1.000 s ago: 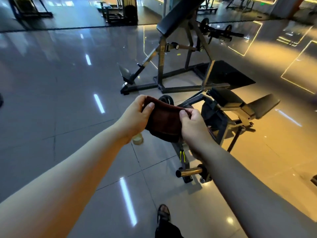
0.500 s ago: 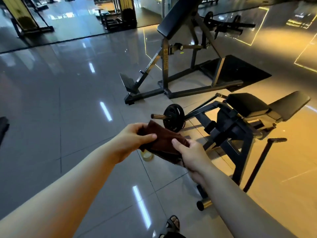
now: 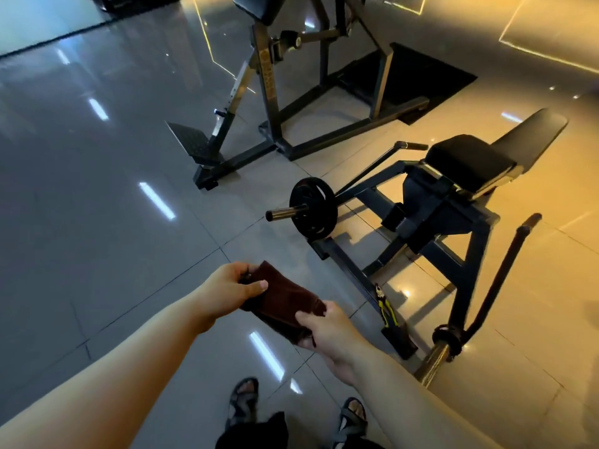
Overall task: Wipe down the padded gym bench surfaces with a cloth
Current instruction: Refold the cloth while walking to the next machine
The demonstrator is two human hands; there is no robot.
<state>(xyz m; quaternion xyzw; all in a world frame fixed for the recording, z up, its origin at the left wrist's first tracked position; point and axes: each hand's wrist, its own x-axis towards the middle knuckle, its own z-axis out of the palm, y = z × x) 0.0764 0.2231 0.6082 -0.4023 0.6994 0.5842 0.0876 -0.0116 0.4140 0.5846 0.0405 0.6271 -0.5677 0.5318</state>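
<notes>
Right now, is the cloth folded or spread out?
Folded: the cloth is a compact layered pad, gripped at opposite ends by the left hand and right hand.

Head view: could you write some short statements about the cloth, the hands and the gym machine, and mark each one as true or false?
1. The left hand and the right hand both grip the dark brown cloth. True.
2. The cloth lies on the black seat pad. False: it is held in the air, apart from the pad.
3. A weight plate sits on the machine's bar. True.
4. The person is barefoot. False: sandals are on both feet.
</notes>
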